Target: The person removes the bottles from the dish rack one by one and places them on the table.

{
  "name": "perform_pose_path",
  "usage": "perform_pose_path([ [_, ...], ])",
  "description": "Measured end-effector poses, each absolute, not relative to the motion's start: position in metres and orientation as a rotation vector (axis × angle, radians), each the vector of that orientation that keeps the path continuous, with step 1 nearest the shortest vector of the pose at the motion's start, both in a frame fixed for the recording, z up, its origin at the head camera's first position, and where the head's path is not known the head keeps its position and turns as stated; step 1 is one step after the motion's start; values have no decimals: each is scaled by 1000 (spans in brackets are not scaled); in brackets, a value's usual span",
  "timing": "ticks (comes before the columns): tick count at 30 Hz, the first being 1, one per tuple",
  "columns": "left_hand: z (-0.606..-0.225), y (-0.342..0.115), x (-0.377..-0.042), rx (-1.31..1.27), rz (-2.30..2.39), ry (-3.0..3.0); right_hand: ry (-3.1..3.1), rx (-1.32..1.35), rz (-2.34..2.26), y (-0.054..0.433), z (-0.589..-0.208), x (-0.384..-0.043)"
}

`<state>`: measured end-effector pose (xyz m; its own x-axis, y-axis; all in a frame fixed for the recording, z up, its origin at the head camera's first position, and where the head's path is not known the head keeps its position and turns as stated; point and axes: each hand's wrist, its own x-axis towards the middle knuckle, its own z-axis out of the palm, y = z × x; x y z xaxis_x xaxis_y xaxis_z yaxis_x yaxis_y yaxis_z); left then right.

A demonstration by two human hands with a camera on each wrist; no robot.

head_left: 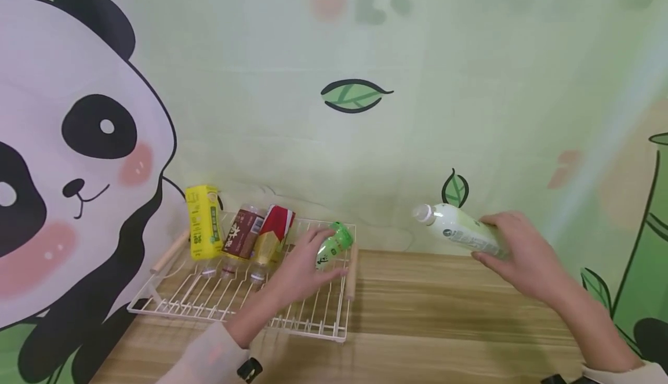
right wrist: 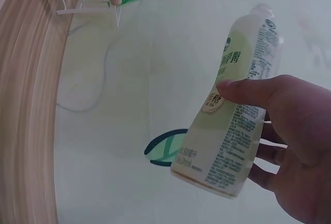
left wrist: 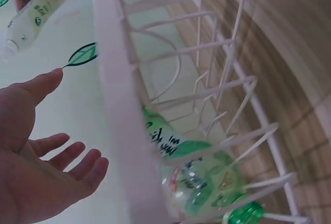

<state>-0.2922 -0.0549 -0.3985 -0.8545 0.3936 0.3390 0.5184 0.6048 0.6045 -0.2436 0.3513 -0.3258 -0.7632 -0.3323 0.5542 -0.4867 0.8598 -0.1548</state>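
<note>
My right hand (head_left: 523,254) grips a plastic bottle (head_left: 466,228) with a pale green and white label and a white cap, tilted in the air, cap pointing left. In the right wrist view, the thumb presses its label and the other fingers go behind it. My left hand (head_left: 298,262) hovers over the right part of a white wire rack (head_left: 206,310), its fingers spread. Below it lies a green-labelled bottle (head_left: 335,241) on the rack. The left wrist view shows this bottle (left wrist: 199,175) between the wires, apart from the relaxed fingers (left wrist: 67,157).
Left on the rack lie a yellow-labelled bottle (head_left: 204,224), a dark brown-labelled bottle (head_left: 243,234) and a red-and-gold-labelled bottle (head_left: 272,236). The rack has wooden handles (head_left: 352,272) at its sides and stands on a wooden tabletop (head_left: 443,303). Behind hangs a panda-printed backdrop (head_left: 271,111).
</note>
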Motion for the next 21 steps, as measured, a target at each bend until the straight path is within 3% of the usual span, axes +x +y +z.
perform_pose_path([
  [11, -419, -36, -289, -681, -1215, -2687, -2563, 335, 750, 395, -335, -244],
  [21, -435, -21, -290, -639, -1415, -2733, -2542, 97, 995, 446, -374, -249],
])
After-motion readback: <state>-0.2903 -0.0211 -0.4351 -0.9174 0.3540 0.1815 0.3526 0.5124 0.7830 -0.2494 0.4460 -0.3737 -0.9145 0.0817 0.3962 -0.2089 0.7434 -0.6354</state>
